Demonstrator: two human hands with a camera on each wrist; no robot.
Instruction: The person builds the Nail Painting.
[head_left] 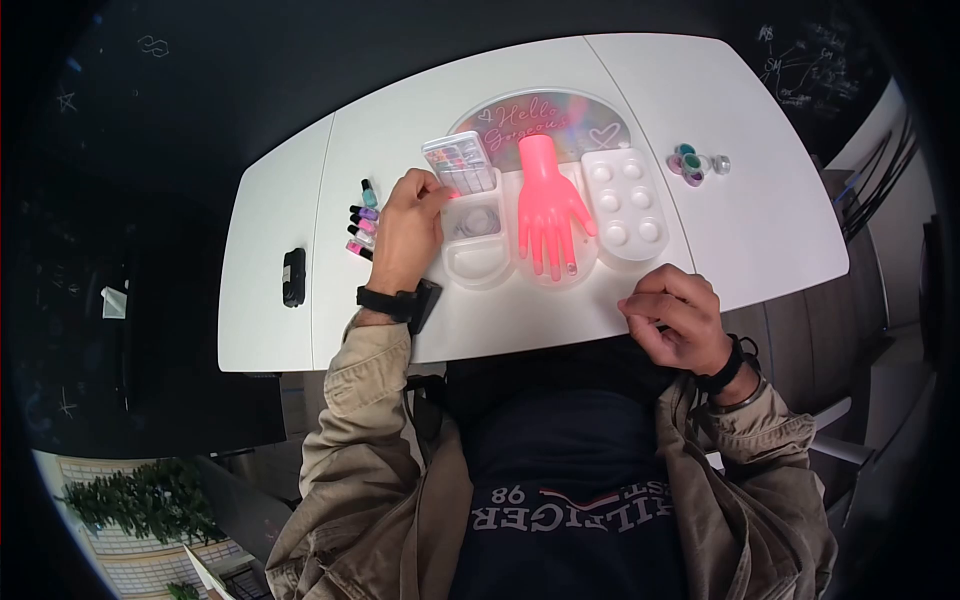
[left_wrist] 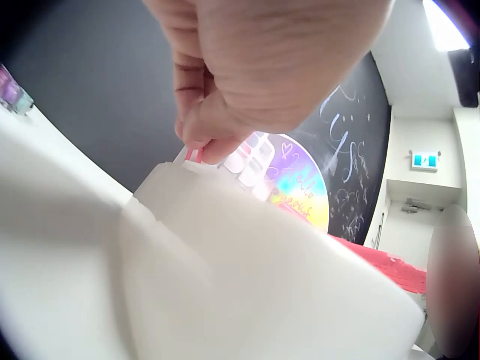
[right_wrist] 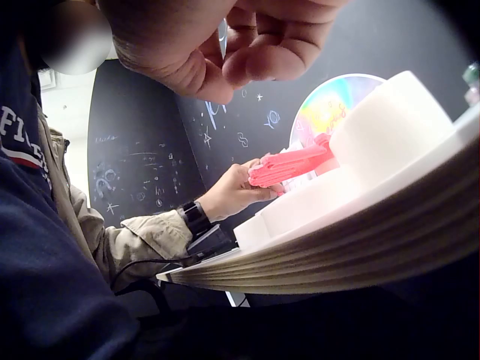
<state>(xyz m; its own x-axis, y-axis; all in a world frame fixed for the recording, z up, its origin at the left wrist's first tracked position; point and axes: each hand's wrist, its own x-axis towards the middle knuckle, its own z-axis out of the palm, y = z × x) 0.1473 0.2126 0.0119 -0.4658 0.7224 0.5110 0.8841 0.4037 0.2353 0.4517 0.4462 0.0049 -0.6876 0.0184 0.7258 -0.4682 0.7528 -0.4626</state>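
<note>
At the white tray's (head_left: pixel 473 268) left side, on the bench (head_left: pixel 285 205), left hand (head_left: pixel 412 225) grips a small pink piece (left_wrist: pixel 195 155); pink model hand (head_left: pixel 545 212) lies rightward, fingers toward the person. Right hand (head_left: pixel 680 318) curls nearer those fingertips; contents: cannot tell. Clear case (head_left: pixel 465 163) holds small pieces in compartments.

A model hand (head_left: pixel 543 205) is resting on the tray's (head_left: pixel 478 276) middle, with a nail box (head_left: pixel 462 162) standing left, a six-well palette (head_left: pixel 624 204) lying right and a board (head_left: pixel 565 110) rising behind. On the worktop (head_left: pixel 735 250), bottles (head_left: pixel 364 227) are lying farther left, jars (head_left: pixel 690 166) farther right.
</note>
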